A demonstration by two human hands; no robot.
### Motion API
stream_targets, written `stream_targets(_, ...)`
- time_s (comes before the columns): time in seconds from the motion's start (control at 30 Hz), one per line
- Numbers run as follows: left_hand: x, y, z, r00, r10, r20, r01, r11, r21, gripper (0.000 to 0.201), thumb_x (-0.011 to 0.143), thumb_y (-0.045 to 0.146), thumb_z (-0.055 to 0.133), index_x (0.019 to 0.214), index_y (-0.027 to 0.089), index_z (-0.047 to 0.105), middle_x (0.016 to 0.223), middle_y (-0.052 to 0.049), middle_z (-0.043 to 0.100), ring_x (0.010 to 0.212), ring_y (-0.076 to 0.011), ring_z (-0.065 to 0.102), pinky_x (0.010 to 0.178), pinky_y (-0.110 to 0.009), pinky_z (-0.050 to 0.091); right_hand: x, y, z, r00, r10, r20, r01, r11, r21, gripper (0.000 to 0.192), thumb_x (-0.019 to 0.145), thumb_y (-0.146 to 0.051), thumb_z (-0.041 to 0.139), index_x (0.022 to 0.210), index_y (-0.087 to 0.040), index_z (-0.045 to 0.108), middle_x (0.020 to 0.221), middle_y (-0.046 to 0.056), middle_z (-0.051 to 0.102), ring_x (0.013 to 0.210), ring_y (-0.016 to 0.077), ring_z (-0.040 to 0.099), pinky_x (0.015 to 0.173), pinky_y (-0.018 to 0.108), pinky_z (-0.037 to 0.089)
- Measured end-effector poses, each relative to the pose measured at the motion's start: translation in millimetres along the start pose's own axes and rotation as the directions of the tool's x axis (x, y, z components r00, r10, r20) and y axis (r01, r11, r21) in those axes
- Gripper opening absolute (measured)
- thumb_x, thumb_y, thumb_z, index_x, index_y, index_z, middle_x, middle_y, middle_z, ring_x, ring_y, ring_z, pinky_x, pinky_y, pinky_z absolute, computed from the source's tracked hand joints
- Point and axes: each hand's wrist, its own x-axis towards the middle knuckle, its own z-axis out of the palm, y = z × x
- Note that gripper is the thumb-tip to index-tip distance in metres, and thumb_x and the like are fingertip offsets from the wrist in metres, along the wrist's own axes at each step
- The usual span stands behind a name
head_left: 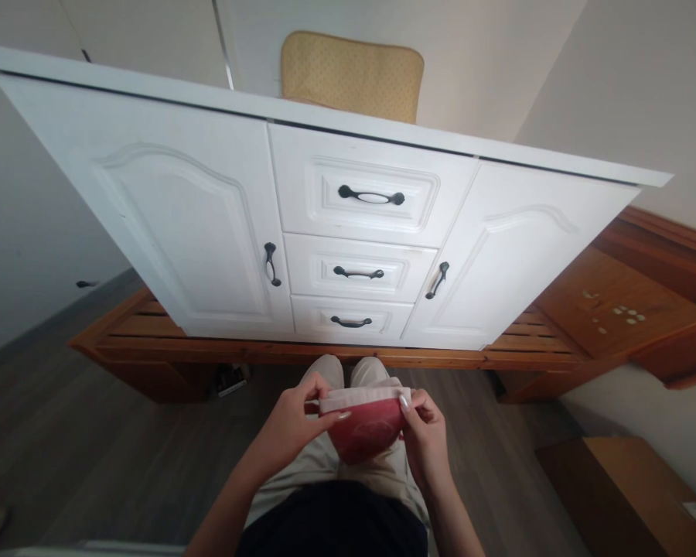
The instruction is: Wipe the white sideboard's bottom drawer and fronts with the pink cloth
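Note:
A red cloth piece with a pale band (365,429) along its top edge is stretched between my hands, above my lap. Its exact kind does not show. My left hand (298,414) pinches the left end of the band, thumb lying over the front. At the right end, my right hand (424,425) grips the band with the thumb in front and fingers curled behind. The cloth's lower part hangs down and narrows over my light trousers (325,464). What lies behind the cloth is hidden.
Ahead stands a white cabinet (209,271) with doors and drawers, on a slatted wooden bench (383,354). A tan padded piece (351,73) is behind the cabinet top. A cardboard box (632,480) sits at lower right. Something dark (229,379) lies under the bench.

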Motion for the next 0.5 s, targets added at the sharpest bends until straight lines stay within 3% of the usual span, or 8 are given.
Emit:
stream_targets(0.17, 5.0, 12.3, 0.3, 1.0, 0.028, -0.002, -0.028, 0.98, -0.195, 0.044, 0.069, 0.04, 0.086, 0.075, 0.022, 0.046, 0.08, 0.003, 0.065, 0.075, -0.0129, 0.061, 0.068, -0.024, 0.052, 4.4, -14.2, 0.1, 0.997, -0.07, -0.023, 0.068, 0.994, -0.091, 0.027, 0.081, -0.042, 0.078, 0.072, -0.022, 0.063, 0.07, 0.0, 0.059, 0.067, 0.0161, 0.051, 0.065, 0.031, 0.045)
stream_targets(0.3, 10.7, 20.7, 2.7, 0.995, 0.093, -0.039, -0.098, 0.984, -0.152, 0.037, 0.075, 0.042, 0.08, 0.077, 0.022, 0.048, 0.082, 0.001, 0.068, 0.075, -0.0126, 0.062, 0.067, -0.023, 0.052, 6.9, -23.8, -1.7, 0.993, -0.119, 0.0, 0.118, 0.986, -0.121, 0.025, 0.082, -0.039, 0.078, 0.073, -0.022, 0.063, 0.073, 0.0, 0.061, 0.071, 0.0163, 0.053, 0.069, 0.03, 0.045)
stream_targets(0.5, 11.7, 23.3, 2.9, 0.984, 0.174, -0.046, -0.176, 0.983, -0.046, 0.029, 0.077, 0.036, 0.079, 0.078, 0.022, 0.053, 0.087, 0.0, 0.074, 0.079, -0.0153, 0.07, 0.071, -0.025, 0.055, 10.5, -32.0, 1.2, 0.996, -0.083, -0.036, 0.084, 0.996, 0.026, 0.03, 0.079, -0.039, 0.081, 0.071, -0.024, 0.056, 0.072, -0.001, 0.062, 0.071, 0.0168, 0.055, 0.068, 0.03, 0.045)
